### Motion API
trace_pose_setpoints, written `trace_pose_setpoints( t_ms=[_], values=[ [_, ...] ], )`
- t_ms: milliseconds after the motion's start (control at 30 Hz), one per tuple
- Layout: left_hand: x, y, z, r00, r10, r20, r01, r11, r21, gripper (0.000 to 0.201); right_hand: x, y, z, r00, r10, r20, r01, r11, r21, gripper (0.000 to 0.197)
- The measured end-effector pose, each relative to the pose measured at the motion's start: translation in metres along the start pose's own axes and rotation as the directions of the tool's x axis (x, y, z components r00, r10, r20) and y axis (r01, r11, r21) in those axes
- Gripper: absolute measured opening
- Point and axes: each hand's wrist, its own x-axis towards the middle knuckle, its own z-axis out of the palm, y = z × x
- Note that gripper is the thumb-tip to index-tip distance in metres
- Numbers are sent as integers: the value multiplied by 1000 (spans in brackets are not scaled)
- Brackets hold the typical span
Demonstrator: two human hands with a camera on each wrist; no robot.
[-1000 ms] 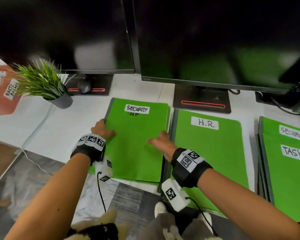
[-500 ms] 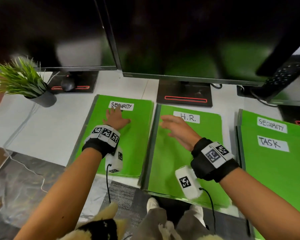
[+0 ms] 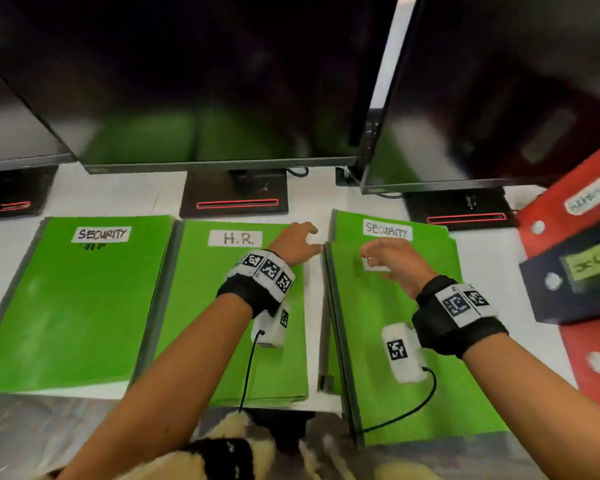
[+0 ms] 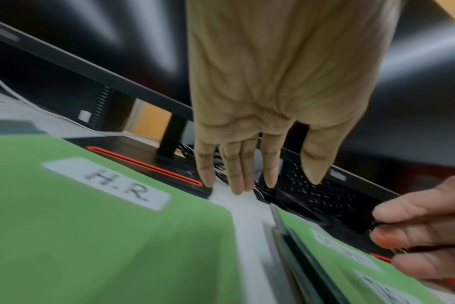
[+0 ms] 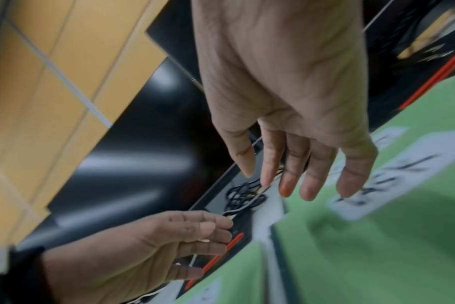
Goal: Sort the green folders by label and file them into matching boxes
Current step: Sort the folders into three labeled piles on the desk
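Observation:
Three piles of green folders lie side by side on the white desk. The left pile (image 3: 80, 306) is labelled SECURITY and the middle one (image 3: 222, 323) (image 4: 91, 236) is labelled H.R. The right stack (image 3: 388, 358) (image 5: 364, 257) has a SECURITY label on top, and a second label below it is half covered by my right hand (image 3: 369, 258). That hand (image 5: 294, 189) hovers over the stack with relaxed fingers and holds nothing. My left hand (image 3: 309, 237) (image 4: 244, 185) hangs empty, fingers straight, over the white gap between the H.R. pile and the right stack.
Dark monitors hang low over the back of the desk on black stands with red stripes (image 3: 236, 203). At the right stand a red box file (image 3: 568, 209) and a dark blue one (image 3: 579, 285). Cables (image 5: 244, 195) lie behind the right stack. The desk's front edge is near my body.
Both hands left the left SECURITY and H.R. piles and moved right to the right stack and the gap beside it. The head view has panned right.

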Motion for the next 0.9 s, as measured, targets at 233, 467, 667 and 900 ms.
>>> trace_pose_setpoints(
  t_ms=[233, 467, 667, 900],
  values=[
    [25, 43, 58, 972, -223, 70, 214, 970, 119, 83, 13, 44, -44, 993, 114, 34, -114, 993, -1, 10],
    [37, 57, 69, 922, -386, 29, 362, 886, 291, 74, 36, 47, -58, 995, -33, 96, 61, 950, -307, 21],
    [44, 66, 53, 944, -327, 35, 300, 900, 317, 44, 49, 35, -53, 980, -141, 144, 196, 826, -529, 43],
    [62, 75, 35, 979, -185, -89, 182, 982, -44, 12, 47, 29, -46, 986, -166, 26, 158, 862, -482, 55]
  ],
)
